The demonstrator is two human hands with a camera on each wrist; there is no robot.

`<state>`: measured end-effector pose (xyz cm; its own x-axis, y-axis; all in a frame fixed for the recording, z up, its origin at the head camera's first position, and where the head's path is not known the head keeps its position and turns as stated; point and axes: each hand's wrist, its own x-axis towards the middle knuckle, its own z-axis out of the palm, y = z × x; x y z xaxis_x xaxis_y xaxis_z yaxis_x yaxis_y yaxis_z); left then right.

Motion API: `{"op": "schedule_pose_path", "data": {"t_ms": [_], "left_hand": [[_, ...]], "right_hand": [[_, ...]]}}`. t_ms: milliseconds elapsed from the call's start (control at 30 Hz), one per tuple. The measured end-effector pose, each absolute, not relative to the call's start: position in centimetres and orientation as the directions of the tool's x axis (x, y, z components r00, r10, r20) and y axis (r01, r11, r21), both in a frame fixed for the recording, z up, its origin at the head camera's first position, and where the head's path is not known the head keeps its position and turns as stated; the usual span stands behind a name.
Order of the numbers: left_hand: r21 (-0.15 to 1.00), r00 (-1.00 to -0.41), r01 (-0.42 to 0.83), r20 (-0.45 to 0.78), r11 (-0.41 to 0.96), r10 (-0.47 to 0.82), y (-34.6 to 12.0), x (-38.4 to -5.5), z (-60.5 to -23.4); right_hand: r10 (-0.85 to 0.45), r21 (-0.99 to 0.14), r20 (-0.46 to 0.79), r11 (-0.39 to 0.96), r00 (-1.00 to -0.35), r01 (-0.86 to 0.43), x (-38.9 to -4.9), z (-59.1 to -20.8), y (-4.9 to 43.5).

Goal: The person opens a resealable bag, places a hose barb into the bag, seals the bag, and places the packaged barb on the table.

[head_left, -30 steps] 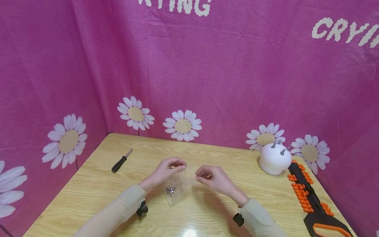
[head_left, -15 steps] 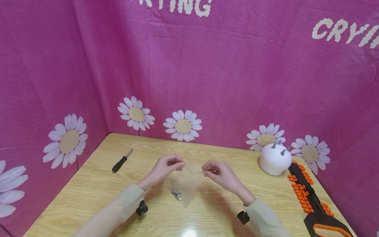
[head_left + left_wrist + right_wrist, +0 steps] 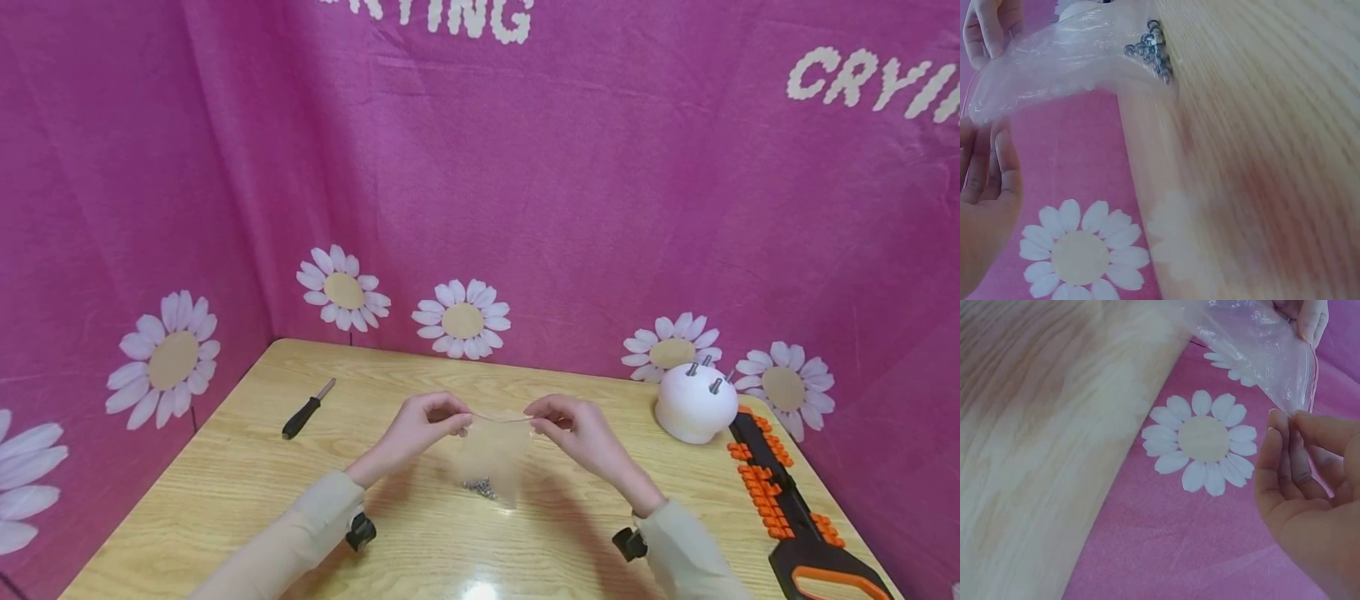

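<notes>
A clear zip bag (image 3: 491,450) hangs between the two hands, its top edge stretched across. My left hand (image 3: 427,427) pinches one top corner between thumb and fingers. The other top corner is pinched by my right hand (image 3: 576,429). Small metal hardware (image 3: 481,487), several pieces that look like screws or rings, is gathered at the bag's bottom. In the left wrist view the same metal pieces (image 3: 1150,53) show dark and shiny through the plastic (image 3: 1054,69). From the right wrist, a reddish line runs along the bag's top edge (image 3: 1314,375).
A black-handled screwdriver (image 3: 302,417) lies at the left of the wooden table (image 3: 375,533). On the right stands a white rounded object (image 3: 697,403) with metal pegs on top. Beside it lies a long black piece with orange clips and handle (image 3: 787,492). A pink daisy-patterned cloth (image 3: 555,208) hangs behind.
My right hand has moved right and slightly up, away from the left hand. The bag's top edge is drawn out wider, and the metal pieces have shifted right with the bag.
</notes>
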<state>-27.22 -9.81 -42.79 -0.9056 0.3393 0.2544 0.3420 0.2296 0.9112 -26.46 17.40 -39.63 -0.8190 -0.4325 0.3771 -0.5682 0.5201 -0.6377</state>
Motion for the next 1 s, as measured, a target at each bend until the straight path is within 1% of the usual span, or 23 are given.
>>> {"op": "schedule_pose_path", "data": {"t_ms": [167,333,467,600,700,800,900,1000], "left_hand": [[0.877,-0.881,0.406,0.302,0.256,0.364,-9.6,-26.8,-42.3],[0.851,-0.869,0.444,0.332,0.282,0.366,-9.5,-26.8,-42.2],[0.85,-0.872,0.442,0.331,0.288,0.362,-9.5,-26.8,-42.2],[0.854,-0.875,0.435,0.325,0.285,0.359,-9.4,-26.7,-42.3],[0.858,-0.874,0.434,0.326,0.275,0.361,-9.3,-26.7,-42.2],[0.864,-0.875,0.429,0.324,0.265,0.361,-9.3,-26.5,-42.2],[0.872,-0.88,0.416,0.313,0.259,0.358,-9.3,-26.3,-42.2],[0.875,-0.883,0.409,0.308,0.258,0.354,-9.2,-26.1,-42.3]], "right_hand": [[-0.429,-0.6,0.415,0.533,-0.802,-0.596,-26.3,-39.3,17.9],[-0.417,-0.616,0.4,0.537,-0.816,-0.576,-26.2,-39.4,18.1],[-0.41,-0.611,0.416,0.535,-0.812,-0.583,-26.0,-39.7,18.3],[-0.43,-0.557,0.462,0.54,-0.776,-0.631,-25.7,-39.9,18.3],[-0.447,-0.529,0.5,0.52,-0.742,-0.67,-25.7,-40.1,18.2],[-0.445,-0.549,0.516,0.484,-0.732,-0.681,-25.7,-40.4,17.8],[-0.432,-0.577,0.514,0.465,-0.741,-0.671,-25.6,-40.5,17.5],[-0.422,-0.561,0.531,0.475,-0.735,-0.678,-25.6,-40.7,17.2]]}}
